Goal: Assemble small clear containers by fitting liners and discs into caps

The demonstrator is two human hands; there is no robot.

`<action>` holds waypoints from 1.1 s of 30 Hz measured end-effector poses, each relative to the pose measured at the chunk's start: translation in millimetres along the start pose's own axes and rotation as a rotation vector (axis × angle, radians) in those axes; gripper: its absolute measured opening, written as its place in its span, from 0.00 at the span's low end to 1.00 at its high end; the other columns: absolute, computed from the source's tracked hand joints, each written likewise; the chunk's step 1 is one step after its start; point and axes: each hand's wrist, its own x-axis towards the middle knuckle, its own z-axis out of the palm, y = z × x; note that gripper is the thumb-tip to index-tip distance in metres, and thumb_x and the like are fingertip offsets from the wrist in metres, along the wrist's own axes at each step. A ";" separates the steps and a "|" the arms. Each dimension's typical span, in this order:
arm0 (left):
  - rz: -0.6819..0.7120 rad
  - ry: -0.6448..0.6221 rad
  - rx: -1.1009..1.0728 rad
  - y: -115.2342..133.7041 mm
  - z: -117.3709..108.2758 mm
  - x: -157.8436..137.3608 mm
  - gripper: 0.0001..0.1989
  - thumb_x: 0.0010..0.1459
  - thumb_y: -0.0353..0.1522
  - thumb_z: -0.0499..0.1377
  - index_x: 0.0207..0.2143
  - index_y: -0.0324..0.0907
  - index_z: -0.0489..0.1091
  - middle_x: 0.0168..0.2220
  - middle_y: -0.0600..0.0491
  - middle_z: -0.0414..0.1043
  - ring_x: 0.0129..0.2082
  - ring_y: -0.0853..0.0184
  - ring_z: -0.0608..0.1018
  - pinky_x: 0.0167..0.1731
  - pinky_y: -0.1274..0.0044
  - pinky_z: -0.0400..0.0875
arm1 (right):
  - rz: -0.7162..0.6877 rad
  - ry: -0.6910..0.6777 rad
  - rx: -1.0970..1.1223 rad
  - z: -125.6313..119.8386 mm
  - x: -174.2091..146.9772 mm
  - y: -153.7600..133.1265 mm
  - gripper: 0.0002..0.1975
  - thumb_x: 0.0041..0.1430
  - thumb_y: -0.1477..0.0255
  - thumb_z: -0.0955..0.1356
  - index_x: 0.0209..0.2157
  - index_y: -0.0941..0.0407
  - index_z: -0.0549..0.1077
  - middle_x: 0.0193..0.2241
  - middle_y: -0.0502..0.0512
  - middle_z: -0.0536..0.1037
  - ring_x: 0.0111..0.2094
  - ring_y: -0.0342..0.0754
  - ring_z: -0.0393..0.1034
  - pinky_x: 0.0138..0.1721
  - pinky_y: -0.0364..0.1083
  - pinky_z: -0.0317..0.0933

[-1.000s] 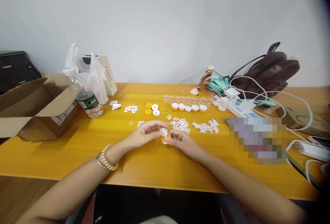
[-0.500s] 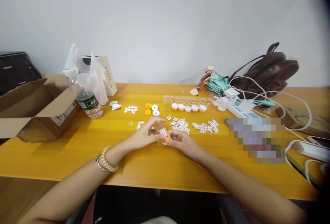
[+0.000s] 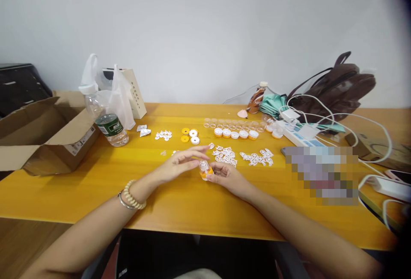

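Observation:
A small clear container (image 3: 204,169) with an orange-and-white base and a white openwork piece at its top is held tilted in my right hand (image 3: 226,177), thumb and fingers closed round the base. My left hand (image 3: 183,163) hovers over its upper end, fingers stretched out and thumb close to the rim; whether it touches is hard to tell. Just beyond lie loose white openwork pieces (image 3: 225,155), with a second pile of white pieces (image 3: 257,157) to the right. Yellow discs (image 3: 185,131) and white discs (image 3: 195,140) lie behind my left hand.
Clear cups (image 3: 221,124) stand in a row behind orange-and-white round bases (image 3: 235,134). Small white knobbed parts (image 3: 163,135) lie left. A water bottle (image 3: 112,129) and open carton (image 3: 70,142) occupy the left side; a power strip (image 3: 297,135), cables and brown backpack (image 3: 337,86) the right.
My left thumb has shifted back from the container's side, and the fingers reach flatter across its top. The container now stands a little more exposed in my right hand, which has barely moved.

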 end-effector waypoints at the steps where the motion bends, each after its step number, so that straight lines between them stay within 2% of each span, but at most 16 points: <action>1: 0.008 0.073 0.051 -0.5 0.2 0.3 0.10 0.56 0.35 0.57 0.40 0.44 0.70 0.52 0.48 0.63 0.53 0.61 0.66 0.48 0.71 0.63 | -0.002 -0.001 0.000 -0.3 0.1 0.5 0.14 0.45 0.64 0.72 0.35 0.56 0.74 0.33 0.52 0.77 0.35 0.45 0.71 0.43 0.47 0.61; 3: -0.012 0.181 0.117 -2.0 0.4 0.6 0.11 0.53 0.36 0.60 0.39 0.43 0.70 0.44 0.48 0.69 0.46 0.63 0.71 0.44 0.72 0.65 | 0.003 -0.005 -0.003 -0.7 0.2 1.6 0.14 0.45 0.64 0.72 0.34 0.56 0.74 0.32 0.51 0.77 0.34 0.45 0.70 0.42 0.47 0.61; 5: -0.039 0.113 0.080 -2.1 -0.3 0.2 0.11 0.54 0.35 0.59 0.40 0.42 0.69 0.39 0.49 0.71 0.41 0.64 0.73 0.43 0.71 0.66 | 0.012 -0.008 -0.011 -0.9 0.4 2.4 0.15 0.45 0.65 0.73 0.35 0.56 0.73 0.32 0.51 0.76 0.33 0.45 0.70 0.41 0.47 0.61; 8: -0.002 -0.035 -0.001 0.6 -1.5 -1.0 0.11 0.59 0.34 0.54 0.44 0.43 0.68 0.50 0.47 0.67 0.50 0.63 0.69 0.48 0.71 0.63 | 0.011 0.002 -0.014 -0.9 0.9 2.1 0.16 0.45 0.64 0.73 0.35 0.57 0.73 0.32 0.51 0.76 0.33 0.45 0.70 0.41 0.46 0.61; 10: 0.020 0.044 0.088 2.1 -1.0 -1.5 0.14 0.57 0.35 0.57 0.46 0.44 0.66 0.53 0.47 0.63 0.53 0.62 0.66 0.48 0.71 0.63 | 0.003 0.008 -0.007 -1.0 1.4 1.7 0.16 0.44 0.64 0.73 0.34 0.57 0.73 0.32 0.51 0.76 0.33 0.45 0.69 0.41 0.46 0.61; 12: -0.007 0.144 0.218 2.3 0.3 -1.8 0.16 0.53 0.36 0.60 0.45 0.43 0.66 0.48 0.48 0.66 0.47 0.63 0.69 0.45 0.71 0.64 | 0.000 0.005 0.000 -1.2 1.7 1.7 0.15 0.44 0.64 0.73 0.34 0.57 0.73 0.31 0.50 0.76 0.32 0.44 0.69 0.40 0.45 0.61; 14: -0.037 0.091 0.240 2.2 1.0 -2.2 0.14 0.55 0.35 0.59 0.44 0.42 0.67 0.43 0.49 0.69 0.42 0.64 0.71 0.43 0.71 0.65 | 0.006 -0.002 -0.001 -1.4 1.8 2.3 0.16 0.44 0.64 0.73 0.34 0.57 0.73 0.30 0.50 0.75 0.31 0.44 0.69 0.39 0.45 0.61; 17: 0.018 -0.054 0.179 2.4 0.6 -3.2 0.14 0.57 0.33 0.56 0.47 0.45 0.65 0.53 0.47 0.62 0.51 0.62 0.67 0.48 0.70 0.62 | 0.009 0.004 -0.006 -1.6 2.0 3.5 0.16 0.44 0.64 0.73 0.36 0.57 0.73 0.32 0.51 0.76 0.33 0.45 0.69 0.40 0.46 0.61; 19: 0.021 0.017 0.200 1.9 0.7 -3.5 0.19 0.55 0.33 0.59 0.50 0.46 0.63 0.56 0.47 0.57 0.54 0.61 0.63 0.48 0.70 0.62 | 0.001 0.002 0.004 -1.7 2.1 3.9 0.16 0.45 0.64 0.73 0.35 0.56 0.73 0.33 0.51 0.76 0.34 0.45 0.69 0.41 0.46 0.60; 21: -0.027 0.118 0.210 1.0 1.2 -3.3 0.20 0.52 0.34 0.61 0.48 0.44 0.63 0.49 0.47 0.64 0.48 0.62 0.68 0.44 0.70 0.64 | 0.001 -0.007 0.009 -1.7 2.0 3.6 0.15 0.45 0.64 0.72 0.35 0.56 0.73 0.32 0.51 0.76 0.33 0.44 0.69 0.40 0.46 0.60; 23: -0.036 0.042 0.141 0.3 1.5 -3.0 0.14 0.55 0.34 0.58 0.45 0.42 0.65 0.43 0.48 0.68 0.44 0.63 0.71 0.44 0.70 0.65 | 0.005 -0.011 -0.002 -1.2 1.6 2.3 0.15 0.45 0.64 0.73 0.35 0.57 0.73 0.32 0.51 0.76 0.33 0.45 0.69 0.40 0.46 0.61; 25: 0.038 -0.072 0.047 0.0 1.4 -3.0 0.14 0.58 0.33 0.56 0.48 0.43 0.64 0.49 0.47 0.65 0.49 0.62 0.68 0.47 0.69 0.63 | 0.002 -0.002 -0.011 -0.4 0.8 0.4 0.16 0.45 0.64 0.73 0.35 0.57 0.73 0.33 0.52 0.76 0.33 0.46 0.69 0.40 0.47 0.61; 27: 0.092 -0.062 0.044 -0.3 1.7 -3.1 0.21 0.56 0.31 0.58 0.52 0.46 0.60 0.55 0.47 0.57 0.53 0.61 0.64 0.50 0.69 0.61 | -0.010 0.003 -0.003 0.4 0.1 -1.1 0.15 0.45 0.64 0.72 0.35 0.57 0.73 0.33 0.52 0.76 0.34 0.46 0.69 0.41 0.47 0.60; 30: 0.037 0.099 0.145 -0.2 3.3 -3.3 0.20 0.52 0.33 0.61 0.47 0.44 0.63 0.48 0.47 0.63 0.46 0.63 0.68 0.46 0.70 0.63 | -0.010 -0.013 0.005 1.1 -0.5 -1.1 0.15 0.45 0.64 0.73 0.35 0.57 0.73 0.32 0.51 0.76 0.33 0.45 0.69 0.40 0.46 0.60; 32: 0.010 0.046 0.113 0.6 4.0 -3.5 0.14 0.56 0.34 0.58 0.45 0.42 0.65 0.43 0.48 0.67 0.43 0.64 0.70 0.45 0.70 0.64 | -0.002 -0.024 -0.009 0.9 -0.6 0.2 0.16 0.45 0.64 0.72 0.35 0.57 0.73 0.32 0.51 0.76 0.33 0.45 0.69 0.39 0.46 0.61; 33: 0.024 -0.014 0.075 1.1 4.1 -3.7 0.13 0.57 0.33 0.56 0.45 0.42 0.65 0.44 0.48 0.67 0.45 0.64 0.69 0.46 0.69 0.63 | -0.001 -0.022 -0.017 0.7 -0.4 1.1 0.16 0.45 0.64 0.72 0.36 0.57 0.73 0.31 0.52 0.76 0.33 0.45 0.69 0.39 0.47 0.61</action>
